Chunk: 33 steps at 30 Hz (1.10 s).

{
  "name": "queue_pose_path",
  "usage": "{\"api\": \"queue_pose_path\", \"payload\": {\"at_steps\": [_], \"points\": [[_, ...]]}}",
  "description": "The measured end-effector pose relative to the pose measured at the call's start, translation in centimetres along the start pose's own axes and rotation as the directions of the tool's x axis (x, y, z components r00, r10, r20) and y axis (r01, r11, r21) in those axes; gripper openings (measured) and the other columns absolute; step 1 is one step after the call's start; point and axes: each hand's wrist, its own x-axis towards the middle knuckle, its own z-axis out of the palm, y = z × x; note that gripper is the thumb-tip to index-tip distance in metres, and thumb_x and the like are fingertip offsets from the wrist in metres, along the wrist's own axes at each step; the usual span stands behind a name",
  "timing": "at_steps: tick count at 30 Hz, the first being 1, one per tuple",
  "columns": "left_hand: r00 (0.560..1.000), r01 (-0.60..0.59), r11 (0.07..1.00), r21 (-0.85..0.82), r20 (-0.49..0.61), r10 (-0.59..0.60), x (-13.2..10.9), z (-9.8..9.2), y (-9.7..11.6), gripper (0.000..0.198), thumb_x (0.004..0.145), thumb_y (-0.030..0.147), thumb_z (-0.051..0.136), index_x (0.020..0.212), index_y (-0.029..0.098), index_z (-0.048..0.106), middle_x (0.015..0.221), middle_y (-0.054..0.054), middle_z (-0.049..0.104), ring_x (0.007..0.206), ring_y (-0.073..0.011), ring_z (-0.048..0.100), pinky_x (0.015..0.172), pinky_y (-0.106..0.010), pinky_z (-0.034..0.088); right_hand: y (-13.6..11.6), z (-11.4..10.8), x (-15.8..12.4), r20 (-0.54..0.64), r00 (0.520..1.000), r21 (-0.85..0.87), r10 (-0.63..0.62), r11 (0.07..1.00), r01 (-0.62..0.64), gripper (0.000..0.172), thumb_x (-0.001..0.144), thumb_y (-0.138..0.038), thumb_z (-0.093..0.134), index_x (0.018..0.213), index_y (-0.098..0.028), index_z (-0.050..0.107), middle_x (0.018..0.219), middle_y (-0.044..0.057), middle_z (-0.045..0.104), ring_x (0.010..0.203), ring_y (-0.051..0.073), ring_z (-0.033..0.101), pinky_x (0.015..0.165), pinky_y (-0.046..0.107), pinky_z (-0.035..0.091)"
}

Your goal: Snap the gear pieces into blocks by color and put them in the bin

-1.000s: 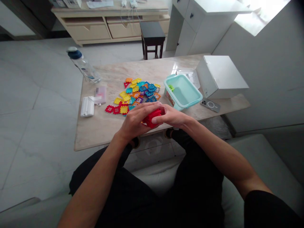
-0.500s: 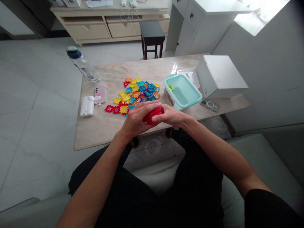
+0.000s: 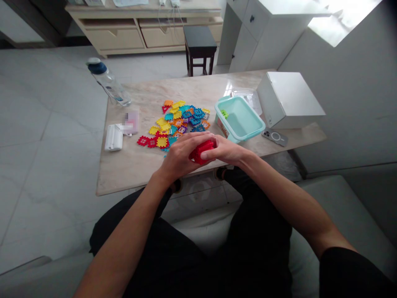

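- I am cupping a bright red, notched plastic piece (image 3: 203,154) between both hands, over the table's near edge; my fingers are hiding much of it, so I cannot tell its whole shape.
- My left hand (image 3: 178,156) is curving half closed around its left side, fingers reaching over the top.
- My right hand (image 3: 228,150) is curling half closed on the right side, thumb lying across the near face.
- For good work here, I am judging that even pressure from both sides is serving best; a lopsided squeeze could be bending the plastic or popping a joint.
- Both wrists are bending inward, so keeping the elbows loose should be helping the fingers stay precise.
- Just beyond my left hand, a loose heap of multicoloured, toothed plastic tiles (image 3: 177,122) is crowding the tabletop; whether my knuckles are touching it, I cannot tell.
- Beyond my right hand, a pale turquoise, rectangular plastic tub (image 3: 250,135) is standing near, its raised rim limiting sideways swings.
- The pale, marble-patterned table (image 3: 124,174) is offering bare room to my left, towards its near corner.
- Below my hands the near edge is running close, with floor showing past it, so anything slipping could be falling.
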Motion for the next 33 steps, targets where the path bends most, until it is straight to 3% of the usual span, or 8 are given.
{"api": "queue_pose_path", "payload": {"at_steps": [10, 16, 18, 20, 22, 24, 27, 33], "points": [[0.999, 0.008, 0.999, 0.053, -0.051, -0.006, -0.2, 0.0, 0.1, 0.071, 0.094, 0.045, 0.092, 0.157, 0.032, 0.062, 0.140, -0.010, 0.081, 0.127, -0.0273, 0.080, 0.113, -0.044, 0.066, -0.6, 0.6, 0.1, 0.006, 1.000, -0.050, -0.013, 0.999, 0.014, 0.046, 0.072, -0.043, 0.105, 0.103, -0.017, 0.084, 0.103, 0.005, 0.082, 0.095, 0.020, 0.076, 0.086, 0.030, 0.064], [0.993, 0.095, 0.995, 0.017, 0.074, -0.096, 0.6, -2.3, -1.2, 0.130, 0.075, 0.081, 0.090, 0.179, 0.031, 0.031, 0.163, -0.020, 0.066, 0.152, -0.0399, 0.063, 0.128, -0.059, 0.054, -0.7, -1.4, 0.5, -0.045, 0.999, -0.280, 0.006, 0.960, -0.018, 0.049, 0.078, -0.053, 0.098, 0.106, -0.016, 0.082, 0.098, 0.004, 0.080, 0.090, 0.019, 0.072, 0.083, 0.030, 0.059], [0.990, 0.141, 0.990, 0.025, 0.027, -0.141, 0.7, -3.4, -1.8, 0.132, 0.075, 0.083, 0.089, 0.179, 0.031, 0.028, 0.164, -0.021, 0.064, 0.154, -0.0403, 0.062, 0.128, -0.058, 0.053, -0.1, -3.1, 0.7, -0.124, 0.992, -0.557, -0.025, 0.829, -0.049, 0.048, 0.081, -0.053, 0.095, 0.108, -0.016, 0.081, 0.098, 0.005, 0.080, 0.089, 0.019, 0.071, 0.082, 0.029, 0.055], [0.984, 0.176, 0.983, 0.049, -0.040, -0.174, 0.7, -4.2, -2.5, 0.126, 0.079, 0.080, 0.088, 0.178, 0.030, 0.030, 0.162, -0.020, 0.065, 0.151, -0.0387, 0.064, 0.124, -0.055, 0.057, 0.8, -4.8, 0.9, -0.211, 0.976, -0.830, -0.061, 0.538, -0.146, 0.041, 0.084, -0.049, 0.093, 0.104, -0.015, 0.080, 0.095, 0.007, 0.080, 0.088, 0.021, 0.071, 0.080, 0.030, 0.051], [0.979, 0.196, 0.975, 0.106, -0.087, -0.187, 0.4, -4.4, -2.9, 0.115, 0.084, 0.076, 0.087, 0.176, 0.030, 0.035, 0.157, -0.018, 0.069, 0.144, -0.0364, 0.068, 0.120, -0.052, 0.060, 1.9, -6.3, 1.0, -0.271, 0.961, -0.944, -0.053, 0.210, -0.255, 0.035, 0.088, -0.045, 0.090, 0.103, -0.016, 0.079, 0.097, 0.010, 0.081, 0.091, 0.024, 0.073, 0.079, 0.030, 0.048], [0.982, 0.184, 0.963, 0.199, -0.089, -0.169, 0.1, -4.3, -3.2, 0.100, 0.089, 0.071, 0.084, 0.171, 0.029, 0.045, 0.151, -0.015, 0.072, 0.139, -0.0353, 0.069, 0.119, -0.052, 0.060, 3.0, -7.3, 1.2, -0.303, 0.953, -0.953, 0.010, -0.007, -0.303, 0.032, 0.090, -0.041, 0.087, 0.110, -0.016, 0.079, 0.105, 0.013, 0.083, 0.097, 0.026, 0.075, 0.079, 0.030, 0.047], [0.991, 0.129, 0.942, 0.311, -0.016, -0.130, -0.3, -3.8, -3.2, 0.086, 0.095, 0.066, 0.080, 0.166, 0.028, 0.053, 0.145, -0.014, 0.075, 0.136, -0.0366, 0.069, 0.122, -0.055, 0.057, 4.4, -8.0, 1.2, -0.315, 0.944, -0.943, 0.098, -0.148, -0.299, 0.033, 0.094, -0.039, 0.083, 0.118, -0.017, 0.078, 0.115, 0.015, 0.083, 0.104, 0.028, 0.077, 0.080, 0.030, 0.047], [0.986, 0.116, 0.931, 0.347, 0.071, -0.149, -0.5, -3.7, -3.0, 0.081, 0.096, 0.052, 0.084, 0.166, 0.026, 0.054, 0.147, -0.016, 0.072, 0.139, -0.0394, 0.066, 0.123, -0.058, 0.055, 5.4, -8.4, 1.3, -0.326, 0.931, -0.934, 0.163, -0.207, -0.291, 0.037, 0.098, -0.044, 0.082, 0.121, -0.015, 0.078, 0.120, 0.017, 0.083, 0.110, 0.028, 0.077, 0.083, 0.030, 0.049]]}}
